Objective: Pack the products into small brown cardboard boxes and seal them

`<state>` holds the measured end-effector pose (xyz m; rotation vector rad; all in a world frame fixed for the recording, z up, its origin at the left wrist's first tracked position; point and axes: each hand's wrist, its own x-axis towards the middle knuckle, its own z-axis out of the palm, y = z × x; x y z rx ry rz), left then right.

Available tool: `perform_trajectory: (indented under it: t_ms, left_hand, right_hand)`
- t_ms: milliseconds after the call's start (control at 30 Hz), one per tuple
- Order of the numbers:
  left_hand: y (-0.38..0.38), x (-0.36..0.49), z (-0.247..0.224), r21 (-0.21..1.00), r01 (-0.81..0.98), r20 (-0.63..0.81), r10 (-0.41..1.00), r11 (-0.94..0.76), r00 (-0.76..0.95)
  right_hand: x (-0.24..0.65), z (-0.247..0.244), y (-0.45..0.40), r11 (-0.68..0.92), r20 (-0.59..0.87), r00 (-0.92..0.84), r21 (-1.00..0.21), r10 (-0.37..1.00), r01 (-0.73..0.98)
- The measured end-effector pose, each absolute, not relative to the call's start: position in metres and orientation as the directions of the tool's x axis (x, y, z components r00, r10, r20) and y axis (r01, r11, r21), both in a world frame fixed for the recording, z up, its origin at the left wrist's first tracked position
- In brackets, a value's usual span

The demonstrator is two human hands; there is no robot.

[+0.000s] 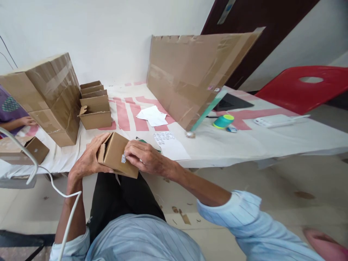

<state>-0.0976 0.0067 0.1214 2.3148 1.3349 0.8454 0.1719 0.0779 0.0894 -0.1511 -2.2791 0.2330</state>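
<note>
A small brown cardboard box [115, 154] is held tilted above my lap, at the table's front edge. My left hand [91, 157] grips it from the left, with the thumb below and fingers on its far side. Its left end shows flaps with a gap between them. On the box's near face sits a small white sticker [123, 158] with dark print. My right hand [144, 156] is closed, thumb and fingertips pinched at the sticker's right edge. Just beyond this hand lies a sheet of printed stickers [174, 146], and a dark green object [141, 140] is partly hidden behind it.
Stacked large cartons [51, 94] stand left, beside open small boxes [95, 112]. A big cardboard panel [185, 79] leans behind white papers [153, 115]. A teal tape roll [223, 121] and power strip [274, 120] lie right. Another person's hand [28, 121] shows far left; a white cable [73, 203] crosses nearby.
</note>
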Motion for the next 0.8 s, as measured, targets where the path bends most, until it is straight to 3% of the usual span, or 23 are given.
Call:
perform_trajectory:
  t_ms: [133,333,800]
  left_hand:
    - [0.006,-0.098,0.122,0.561,0.661,0.325,0.867,-0.499,0.379]
    - [0.006,-0.099,0.120,0.556,0.665,0.330,0.867,-0.498,0.374]
    - [0.004,-0.096,0.121,0.555,0.661,0.327,0.863,-0.505,0.385]
  right_hand:
    - [0.173,0.088,0.081,0.963,0.726,-0.649,-0.264,0.229,0.044]
    - [0.169,0.089,0.082,0.973,0.759,-0.627,-0.230,0.174,-0.008]
    - [0.170,0.079,0.068,0.968,0.818,-0.541,-0.250,0.198,-0.025]
